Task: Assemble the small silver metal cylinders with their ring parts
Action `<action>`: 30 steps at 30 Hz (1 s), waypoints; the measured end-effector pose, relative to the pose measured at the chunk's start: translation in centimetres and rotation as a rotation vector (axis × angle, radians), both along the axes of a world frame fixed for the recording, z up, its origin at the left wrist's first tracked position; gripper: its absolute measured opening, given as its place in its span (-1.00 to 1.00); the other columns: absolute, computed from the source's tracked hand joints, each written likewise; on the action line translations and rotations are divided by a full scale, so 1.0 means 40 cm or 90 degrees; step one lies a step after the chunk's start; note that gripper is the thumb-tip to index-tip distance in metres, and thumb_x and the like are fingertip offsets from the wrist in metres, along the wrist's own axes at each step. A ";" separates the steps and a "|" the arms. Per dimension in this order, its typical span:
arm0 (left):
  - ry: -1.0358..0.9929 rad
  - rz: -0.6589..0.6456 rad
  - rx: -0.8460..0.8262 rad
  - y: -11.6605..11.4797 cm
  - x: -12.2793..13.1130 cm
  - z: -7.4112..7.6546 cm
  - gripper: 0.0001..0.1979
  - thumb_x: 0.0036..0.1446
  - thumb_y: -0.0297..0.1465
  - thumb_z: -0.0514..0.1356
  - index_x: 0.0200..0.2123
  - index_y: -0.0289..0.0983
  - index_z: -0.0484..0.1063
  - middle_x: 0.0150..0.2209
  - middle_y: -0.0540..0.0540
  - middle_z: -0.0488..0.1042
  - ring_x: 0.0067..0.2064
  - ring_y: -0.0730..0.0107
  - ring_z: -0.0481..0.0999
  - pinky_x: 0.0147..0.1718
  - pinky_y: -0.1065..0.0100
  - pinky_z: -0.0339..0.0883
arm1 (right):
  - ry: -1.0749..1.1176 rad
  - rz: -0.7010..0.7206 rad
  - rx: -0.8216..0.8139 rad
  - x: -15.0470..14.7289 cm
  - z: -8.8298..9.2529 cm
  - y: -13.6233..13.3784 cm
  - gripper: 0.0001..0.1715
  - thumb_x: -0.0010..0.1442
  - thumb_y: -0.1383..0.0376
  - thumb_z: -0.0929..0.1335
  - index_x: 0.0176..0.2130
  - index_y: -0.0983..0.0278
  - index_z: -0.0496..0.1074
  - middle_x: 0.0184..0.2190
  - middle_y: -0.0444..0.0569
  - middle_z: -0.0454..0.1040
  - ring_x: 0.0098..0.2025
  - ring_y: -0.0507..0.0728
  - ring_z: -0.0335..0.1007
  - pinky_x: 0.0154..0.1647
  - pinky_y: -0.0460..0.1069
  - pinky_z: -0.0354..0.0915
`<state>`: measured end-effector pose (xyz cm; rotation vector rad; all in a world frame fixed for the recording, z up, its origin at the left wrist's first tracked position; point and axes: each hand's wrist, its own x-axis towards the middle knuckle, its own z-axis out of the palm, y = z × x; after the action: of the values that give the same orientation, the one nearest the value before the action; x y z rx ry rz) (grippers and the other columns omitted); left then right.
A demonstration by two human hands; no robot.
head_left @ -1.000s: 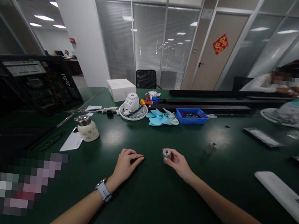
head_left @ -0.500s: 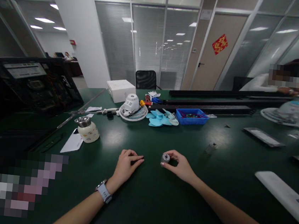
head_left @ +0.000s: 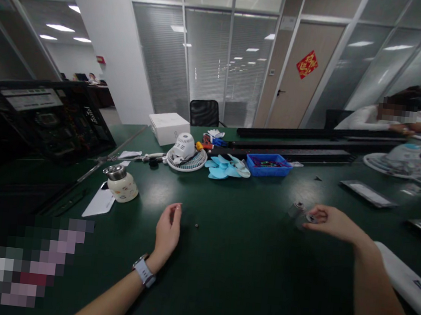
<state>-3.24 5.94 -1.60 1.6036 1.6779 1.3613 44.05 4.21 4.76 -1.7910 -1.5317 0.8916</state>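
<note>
My right hand (head_left: 335,224) is closed around a small silvery cylindrical motor (head_left: 311,219), blurred by motion. Close beside it, a second small metal motor (head_left: 296,210) stands upright on the dark green table (head_left: 235,275); I cannot tell whether the two touch. My left hand (head_left: 168,231), with a watch (head_left: 144,271) on its wrist, rests on the table with fingers curled together and nothing visible in them. Just to its right lies a tiny round part (head_left: 196,225), too small to name.
Farther back are a white fan housing (head_left: 184,150), light-blue fan blades (head_left: 224,168) and a blue tray (head_left: 269,168) of small parts. A patterned jar (head_left: 123,186) stands at left near an opened black device (head_left: 49,120). A white bar-shaped piece (head_left: 408,278) lies at right. People sit at far right.
My right hand has carried the motor to the right, beside the other motor. My left hand has drawn back left with its fingers curling in, and the tiny part now shows on the table.
</note>
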 end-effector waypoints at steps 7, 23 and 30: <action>-0.114 0.103 0.010 0.012 -0.013 -0.008 -0.69 0.21 -0.16 -0.02 -0.20 -0.24 0.35 -0.39 -0.01 0.40 -0.37 0.32 0.42 -0.35 0.31 0.28 | -0.049 0.031 -0.024 0.013 -0.017 0.004 -0.64 -0.33 0.15 0.52 -0.47 0.20 0.43 -0.49 0.04 0.57 -0.40 0.24 0.53 -0.38 0.10 0.45; -0.135 0.099 0.020 0.008 -0.010 -0.006 -0.77 0.18 -0.23 -0.03 -0.30 -0.22 0.33 -0.43 0.01 0.38 -0.42 0.36 0.40 -0.41 0.36 0.27 | -0.064 0.356 0.155 -0.675 -0.066 0.034 -0.47 0.09 0.03 0.40 0.02 0.17 0.45 -0.41 -0.11 0.49 -0.45 0.04 0.34 -0.41 -0.03 0.24; -0.114 0.106 0.025 0.005 -0.008 0.000 -0.76 0.17 -0.23 -0.03 -0.31 -0.22 0.34 -0.45 0.00 0.38 -0.42 0.33 0.41 -0.40 0.34 0.27 | -0.161 0.320 0.222 -0.722 -0.114 0.063 -0.73 0.13 0.04 0.38 -0.23 0.08 0.58 -0.41 -0.11 0.44 -0.37 0.06 0.33 -0.37 -0.03 0.19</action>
<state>-3.55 6.15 -1.61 1.3425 1.7154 1.5779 15.17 6.73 0.20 -1.3246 -2.2057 0.5753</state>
